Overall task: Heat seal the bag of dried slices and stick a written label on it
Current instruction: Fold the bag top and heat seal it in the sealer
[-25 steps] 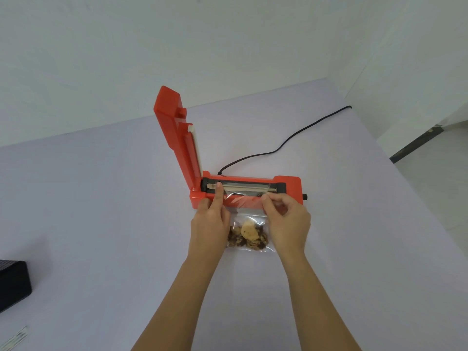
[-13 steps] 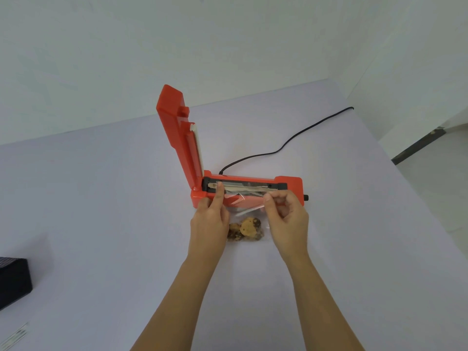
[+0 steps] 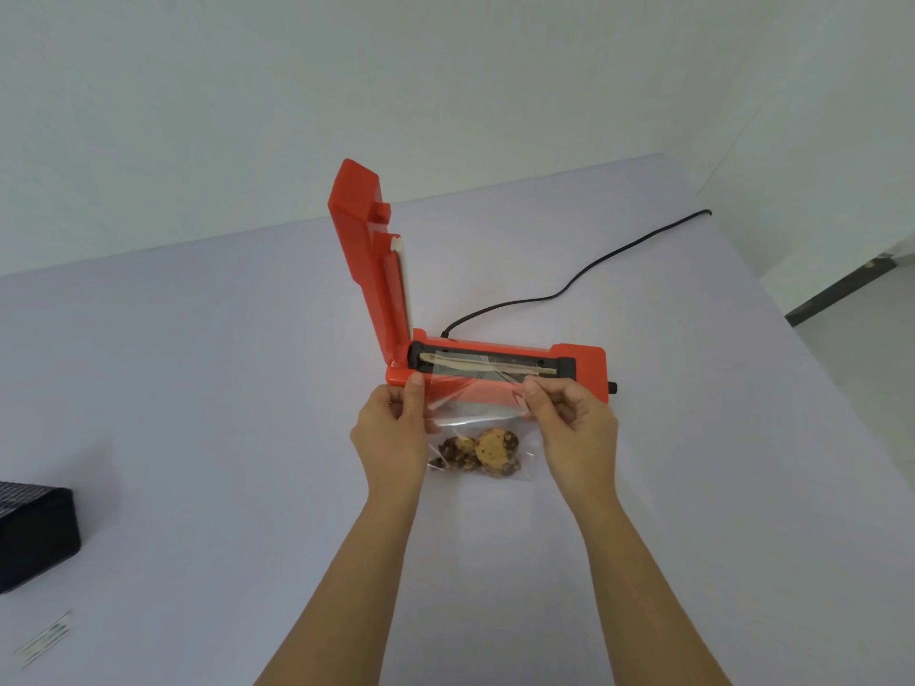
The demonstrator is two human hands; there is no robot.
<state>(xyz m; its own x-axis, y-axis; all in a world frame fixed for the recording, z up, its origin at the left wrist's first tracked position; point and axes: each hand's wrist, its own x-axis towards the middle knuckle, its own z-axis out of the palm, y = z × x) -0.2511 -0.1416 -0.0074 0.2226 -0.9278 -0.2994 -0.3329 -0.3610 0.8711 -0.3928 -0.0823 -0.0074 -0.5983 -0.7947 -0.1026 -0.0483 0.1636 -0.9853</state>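
- The bag (image 3: 475,428) of clear plastic lies on the table (image 3: 198,388) just in front of the orange heat sealer (image 3: 500,368), with the dried slices (image 3: 478,453) collected in its lower part, the part nearest to the person.
- The left hand (image 3: 396,438) pinches the upper left corner of the bag between thumb and fingers, so it is closed on the bag.
- The right hand (image 3: 569,428) pinches the upper right corner in the same way, also closed on the plastic.
- Between the two hands the open mouth of the bag is pulled rather flat, and its top edge reaches onto the sealing strip (image 3: 485,363) of the sealer.
- The relation that matters: the mouth of the bag runs from left to right, parallel to the long strip, and the strip lies just beyond the fingertips, away from the person.
- The lid (image 3: 371,259) stands up at the left end of the sealer, so I judge the left hand is nearer to bring it down, while the right hand keeps the bag in place.
- The film shows a crease near the right hand; I think it needs to be smooth before pressing.
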